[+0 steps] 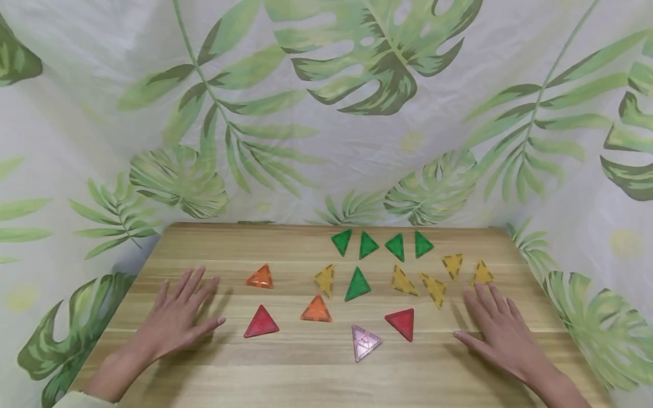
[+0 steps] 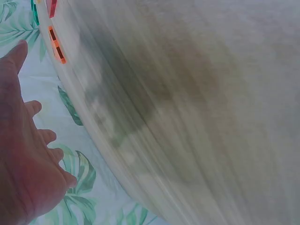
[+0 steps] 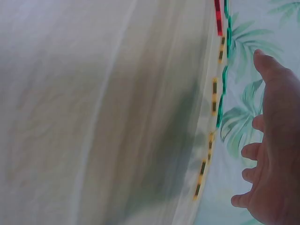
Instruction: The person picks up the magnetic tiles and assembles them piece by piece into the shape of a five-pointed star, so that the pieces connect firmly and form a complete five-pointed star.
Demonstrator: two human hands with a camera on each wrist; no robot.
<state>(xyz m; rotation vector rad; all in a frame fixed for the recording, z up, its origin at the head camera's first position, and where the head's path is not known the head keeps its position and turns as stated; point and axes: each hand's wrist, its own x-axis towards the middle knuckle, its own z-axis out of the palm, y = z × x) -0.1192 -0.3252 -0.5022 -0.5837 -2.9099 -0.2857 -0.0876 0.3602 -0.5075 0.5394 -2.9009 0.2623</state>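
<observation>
My left hand (image 1: 176, 317) hovers over the left side of the wooden table with fingers spread, holding nothing. Nearest to it are an orange triangle tile (image 1: 261, 277) and a red triangle tile (image 1: 261, 322). On the right side my right hand (image 1: 502, 331) is also spread and holds nothing; its fingertips reach close to a yellow triangle tile (image 1: 482, 273). Between the hands lie a second orange tile (image 1: 316, 309), a second red tile (image 1: 402, 324), a pale pink tile (image 1: 364, 343), a green tile (image 1: 357, 285) and several more yellow tiles (image 1: 405, 281).
A row of green triangle tiles (image 1: 368, 245) lies along the far edge of the wooden table (image 1: 285, 374). Behind and beside the table hangs a white cloth (image 1: 326, 153) with green leaf prints.
</observation>
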